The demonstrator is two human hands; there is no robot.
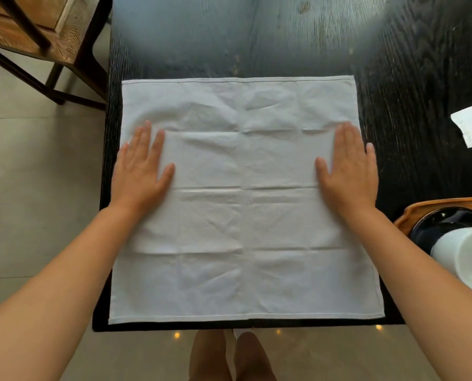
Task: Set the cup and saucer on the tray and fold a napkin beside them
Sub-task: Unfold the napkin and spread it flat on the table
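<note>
Where palms press flat, creased square napkin [243, 204]

Domestic or café dining area, dark wood-grain table [284, 37], wooden chair [37, 31] beside it, pale tiled floor [37, 160], orange wooden tray [410, 213] with tableware

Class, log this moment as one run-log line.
napkin: unfolded, flat on table | left hand, right hand: open, pressing napkin | cup, saucer: on tray
</note>
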